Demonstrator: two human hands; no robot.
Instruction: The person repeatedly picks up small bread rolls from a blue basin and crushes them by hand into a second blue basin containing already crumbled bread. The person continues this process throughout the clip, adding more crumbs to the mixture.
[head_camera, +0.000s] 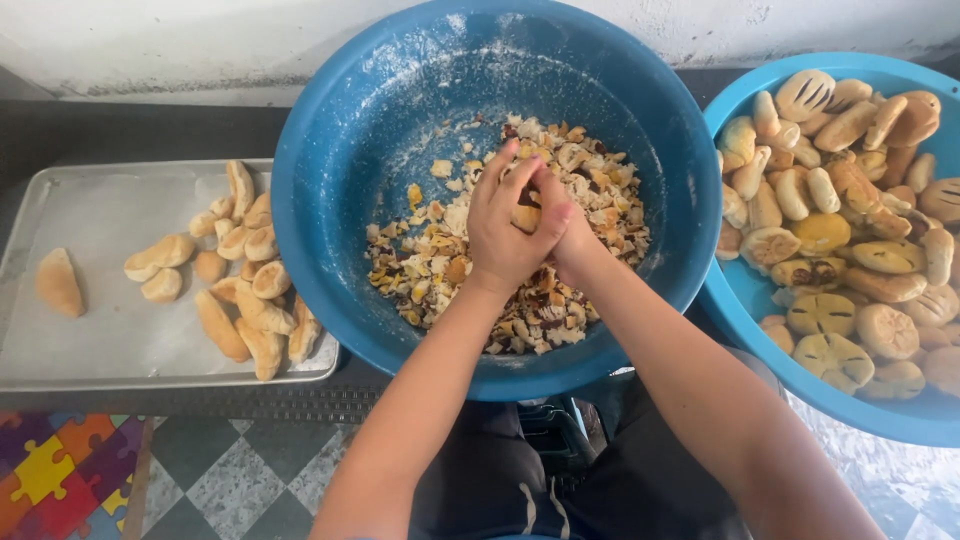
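Observation:
Both of my hands meet over the middle of a large blue basin (330, 190). My left hand (508, 225) and my right hand (568, 232) are closed together around a piece of bread (527, 216), of which only a small golden part shows between the fingers. Below them the basin's floor holds a heap of torn bread crumbs (440, 265), pale and brown, with flour dusting the basin wall.
A second blue basin (745, 300) at the right is piled with several whole bread rolls (850, 200). A metal tray (90, 330) at the left carries several small rolls (245, 270). A chequered floor and a coloured puzzle mat (50, 475) lie below.

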